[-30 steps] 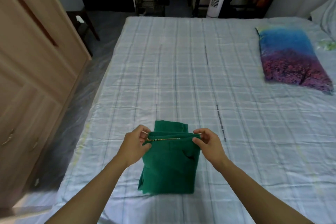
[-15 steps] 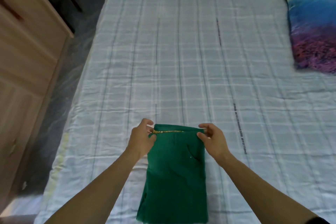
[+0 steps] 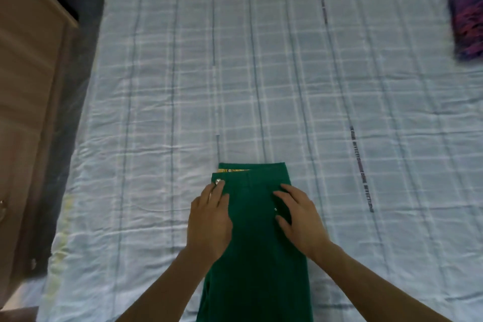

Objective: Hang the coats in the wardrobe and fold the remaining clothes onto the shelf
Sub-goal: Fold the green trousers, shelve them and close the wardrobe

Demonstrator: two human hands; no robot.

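Observation:
A pair of green trousers [image 3: 257, 256] lies folded lengthwise on the bed [image 3: 261, 86], waistband away from me, with a silver button at its left corner. My left hand [image 3: 210, 219] rests flat on the left side of the trousers, fingertips at the button. On the right side, my right hand [image 3: 300, 217] presses down with straight, spread fingers. Neither hand grips the cloth. The trousers' lower end runs out of view at the bottom.
The bed has a pale blue checked sheet. A blue and purple pillow [image 3: 466, 8] lies at the far right. A wooden wardrobe [image 3: 26, 112] stands to the left, across a narrow strip of dark floor [image 3: 75, 102].
Both hands let go of the waistband they were pinching and now lie flat on the trousers. The trousers went down onto the bed, and my view tilted downward.

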